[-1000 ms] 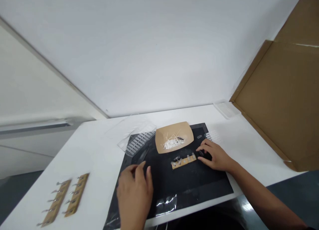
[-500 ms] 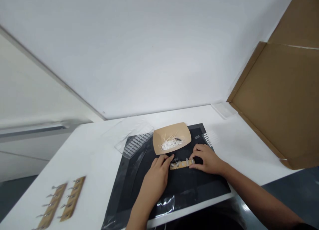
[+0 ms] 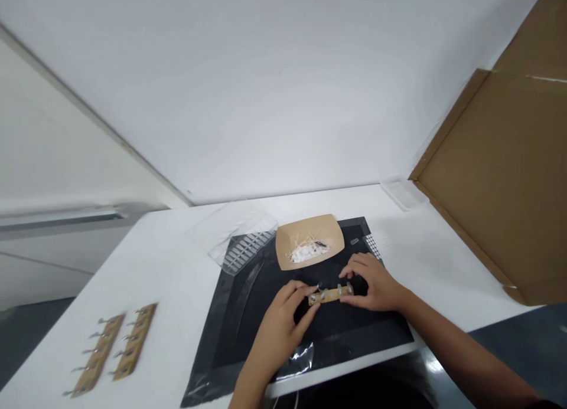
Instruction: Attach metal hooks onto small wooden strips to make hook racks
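Observation:
A small wooden strip with several clear pieces on it lies on the black mat. At its left end, my left hand pinches the strip between thumb and fingers. My right hand is at the other end, thumb near the strip's lower edge, fingers raised and apart from the thumb. Just beyond the strip stands a tan tray holding white cotton-like bits and thin sticks.
Two wooden strips with metal clips lie at the left. Clear plastic sheets rest behind the mat's left corner. A clear container and a cardboard panel stand at the right.
My left thumb now shows at the strip's near edge. The fingers of my right hand have lifted off the strip's right end and spread. The whole view has shifted slightly.

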The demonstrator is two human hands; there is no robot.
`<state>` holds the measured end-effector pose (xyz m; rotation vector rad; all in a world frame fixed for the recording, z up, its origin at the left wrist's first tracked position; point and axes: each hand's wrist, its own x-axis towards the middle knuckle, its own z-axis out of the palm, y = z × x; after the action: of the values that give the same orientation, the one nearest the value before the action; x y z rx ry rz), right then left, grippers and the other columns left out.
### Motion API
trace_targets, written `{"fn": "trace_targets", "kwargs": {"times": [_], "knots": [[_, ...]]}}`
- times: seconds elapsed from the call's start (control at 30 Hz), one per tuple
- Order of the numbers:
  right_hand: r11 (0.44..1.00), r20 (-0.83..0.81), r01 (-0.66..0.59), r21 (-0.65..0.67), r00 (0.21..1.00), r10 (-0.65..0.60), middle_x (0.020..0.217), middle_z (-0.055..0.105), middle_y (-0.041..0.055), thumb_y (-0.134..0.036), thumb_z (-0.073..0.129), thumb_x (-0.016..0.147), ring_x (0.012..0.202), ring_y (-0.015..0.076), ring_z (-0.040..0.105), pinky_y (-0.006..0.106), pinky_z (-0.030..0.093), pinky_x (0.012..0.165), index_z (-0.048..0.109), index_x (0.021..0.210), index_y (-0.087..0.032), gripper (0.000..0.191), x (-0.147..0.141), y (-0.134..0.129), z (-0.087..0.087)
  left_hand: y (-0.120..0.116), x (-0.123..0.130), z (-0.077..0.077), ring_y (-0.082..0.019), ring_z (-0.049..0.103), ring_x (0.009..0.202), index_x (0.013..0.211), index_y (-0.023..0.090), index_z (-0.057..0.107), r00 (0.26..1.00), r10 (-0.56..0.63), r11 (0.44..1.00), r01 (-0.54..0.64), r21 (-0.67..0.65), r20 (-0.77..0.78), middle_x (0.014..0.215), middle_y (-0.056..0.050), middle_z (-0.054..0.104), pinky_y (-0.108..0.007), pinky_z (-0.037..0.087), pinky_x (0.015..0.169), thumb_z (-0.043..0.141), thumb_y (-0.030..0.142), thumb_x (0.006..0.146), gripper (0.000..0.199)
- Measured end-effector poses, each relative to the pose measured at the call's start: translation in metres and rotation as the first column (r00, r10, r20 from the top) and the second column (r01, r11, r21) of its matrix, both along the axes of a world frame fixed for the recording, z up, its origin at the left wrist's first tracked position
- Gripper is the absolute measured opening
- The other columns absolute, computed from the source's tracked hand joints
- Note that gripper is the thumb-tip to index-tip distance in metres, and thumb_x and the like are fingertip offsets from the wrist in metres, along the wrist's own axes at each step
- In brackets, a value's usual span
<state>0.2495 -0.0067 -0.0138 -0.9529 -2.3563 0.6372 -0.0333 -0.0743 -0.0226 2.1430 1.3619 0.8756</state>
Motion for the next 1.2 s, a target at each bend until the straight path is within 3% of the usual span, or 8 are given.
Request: {"fn": "trace_targets", "kwargs": {"times": [0.13,0.3,0.53,0.77,0.97,1.2], "knots": [[0.996,-0.035,-0.058,0.072,0.998,0.06,0.112,0.067,0.006,-0.048,0.083,0.09,0.098,0.0239,0.062,0.041,0.04,0.088,0.068,0.125,-0.026,0.044,-0.016,-0.007,0.009,0.0,0.003,-0.007,-0.022,0.072,0.102,0.122,0.023,0.074,0.997,0.012,0.997,-0.017,0.073,0.073,0.11,-0.01,0.07,-0.036,0.063,0.092,0.066,0.03,0.102,0.023],[0.991,-0.053,-0.112,0.077,0.992,0.117,0.115,0.07,0.0065,-0.043,0.075,0.099,0.102,0.0226,0.064,0.04,0.04,0.089,0.068,0.129,-0.026,0.035,-0.031,-0.008,0.008,-0.001,0.0,-0.013,-0.02,0.073,0.098,0.12,0.021,0.077,0.986,0.015,0.993,-0.034,0.112,0.167,0.107,-0.01,0.073,-0.033,0.064,0.089,0.065,0.027,0.103,0.022],[0.993,-0.07,-0.11,0.049,0.991,0.113,0.113,0.074,0.0041,-0.035,0.071,0.103,0.101,0.0201,0.066,0.038,0.04,0.088,0.071,0.124,-0.026,0.022,-0.034,-0.005,-0.002,0.002,0.0,-0.006,-0.017,0.075,0.087,0.111,0.02,0.081,0.972,0.023,0.998,-0.036,0.053,0.232,0.097,-0.008,0.076,-0.026,0.063,0.079,0.065,0.026,0.103,0.019],[0.994,-0.084,-0.111,0.022,0.99,0.112,0.107,0.076,0.0037,-0.036,0.07,0.104,0.097,0.0189,0.068,0.037,0.041,0.085,0.074,0.114,-0.024,0.016,-0.039,-0.007,-0.002,0.001,0.006,-0.006,-0.014,0.071,0.073,0.098,0.019,0.079,0.965,0.064,0.988,-0.096,0.118,0.256,0.081,-0.003,0.072,-0.024,0.059,0.07,0.071,0.025,0.1,0.01],[0.997,-0.07,-0.077,0.028,0.994,0.079,0.101,0.076,0.0039,-0.036,0.07,0.104,0.093,0.0207,0.066,0.039,0.04,0.084,0.073,0.105,-0.025,0.012,-0.041,-0.009,0.0,-0.003,0.009,-0.005,-0.013,0.067,0.068,0.087,0.018,0.075,0.971,0.097,0.982,-0.129,0.137,0.217,0.074,-0.001,0.068,-0.023,0.055,0.064,0.07,0.026,0.1,0.015],[0.998,-0.029,-0.033,0.06,0.999,0.035,0.094,0.074,0.0027,-0.032,0.072,0.101,0.091,0.021,0.063,0.04,0.037,0.084,0.069,0.099,-0.024,0.009,-0.046,-0.013,0.002,-0.003,0.008,-0.006,-0.014,0.067,0.069,0.089,0.019,0.074,0.973,0.081,0.982,-0.115,0.148,0.217,0.074,-0.001,0.069,-0.024,0.056,0.065,0.071,0.026,0.099,0.013]]}}
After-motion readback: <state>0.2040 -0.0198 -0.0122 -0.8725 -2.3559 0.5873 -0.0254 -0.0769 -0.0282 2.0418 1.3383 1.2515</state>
